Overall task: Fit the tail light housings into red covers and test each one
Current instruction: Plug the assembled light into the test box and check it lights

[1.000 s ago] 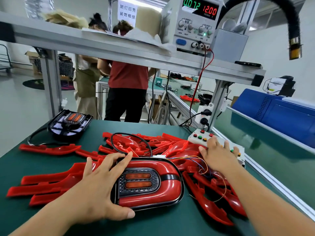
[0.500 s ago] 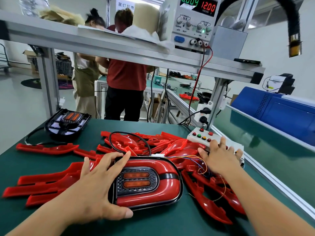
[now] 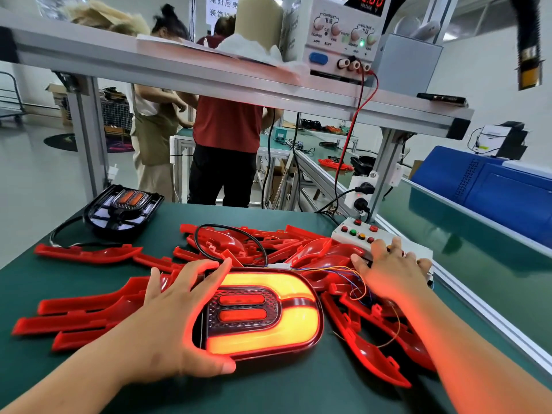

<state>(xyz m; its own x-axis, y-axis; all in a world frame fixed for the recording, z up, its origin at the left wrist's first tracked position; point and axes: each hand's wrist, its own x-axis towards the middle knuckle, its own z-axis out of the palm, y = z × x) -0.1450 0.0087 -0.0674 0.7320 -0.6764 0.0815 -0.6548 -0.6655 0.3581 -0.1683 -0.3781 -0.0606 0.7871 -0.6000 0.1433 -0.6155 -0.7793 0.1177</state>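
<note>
A tail light housing fitted into its red cover [image 3: 268,309] lies flat on the green surface [image 3: 298,383], midway along and close to the near edge. Its U-shaped band glows bright yellow-orange, and the two oval lenses in the dark centre panel show red. The left hand [image 3: 167,321] is spread wide over the left end of this unit, with the thumb along the near rim and the straight fingers reaching over the far rim. The right hand [image 3: 391,270] rests with parted fingers on a white button box [image 3: 355,234] at the right edge of the surface; which button the fingertips press cannot be told. Thin coloured wires [image 3: 352,273] run from the far rim of the lit unit toward that hand. Loose red covers [image 3: 83,312] lie in a row toward the left edge, and more are heaped behind the unit [image 3: 298,237] and along its right side [image 3: 373,354]. A black cable loop [image 3: 227,234] lies on the heap. Near the far left corner a bare black housing [image 3: 122,207] with two orange lenses sits apart from the rest. On the shelf [image 3: 179,64] above, a bench power supply [image 3: 337,40] shows 12.00 in red digits. A red lead [image 3: 352,121] hangs from it toward the right edge.
</note>
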